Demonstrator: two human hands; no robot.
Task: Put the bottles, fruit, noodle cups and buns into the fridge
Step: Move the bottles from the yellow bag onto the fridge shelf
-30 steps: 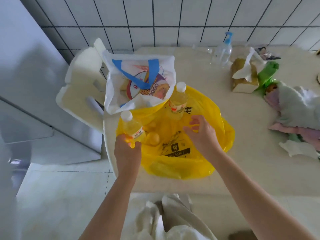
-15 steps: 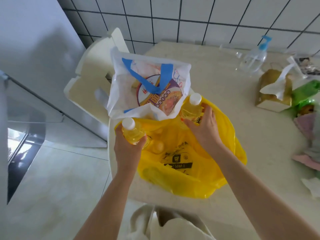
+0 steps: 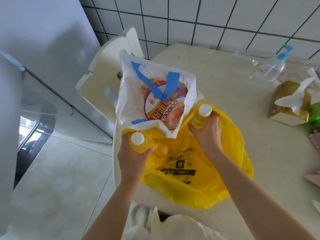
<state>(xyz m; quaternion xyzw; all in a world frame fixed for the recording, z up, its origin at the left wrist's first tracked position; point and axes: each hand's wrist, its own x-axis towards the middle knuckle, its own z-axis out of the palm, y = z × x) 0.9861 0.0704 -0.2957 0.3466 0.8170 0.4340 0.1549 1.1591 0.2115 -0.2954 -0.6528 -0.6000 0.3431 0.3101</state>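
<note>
Lifting two bottles out of the yellow plastic bag (image 3: 199,179), lower centre of frame. Left hand (image 3: 133,156) wrapped round the left bottle (image 3: 140,142) of yellow drink; right hand (image 3: 207,134) wrapped round the right bottle (image 3: 201,116), both white-capped and upright. Round yellow fruit (image 3: 162,150) lying in the bag between them. Noodle cup (image 3: 166,103) sitting in the white bag with blue handles (image 3: 154,94), just above. Next, likely: carrying both bottles left to the fridge (image 3: 34,66), upper left, door apparently ajar. Pale counter (image 3: 242,101); white tiled wall (image 3: 207,18) behind; clear spray bottle (image 3: 271,66) and tissue pack (image 3: 290,101) at right.
</note>
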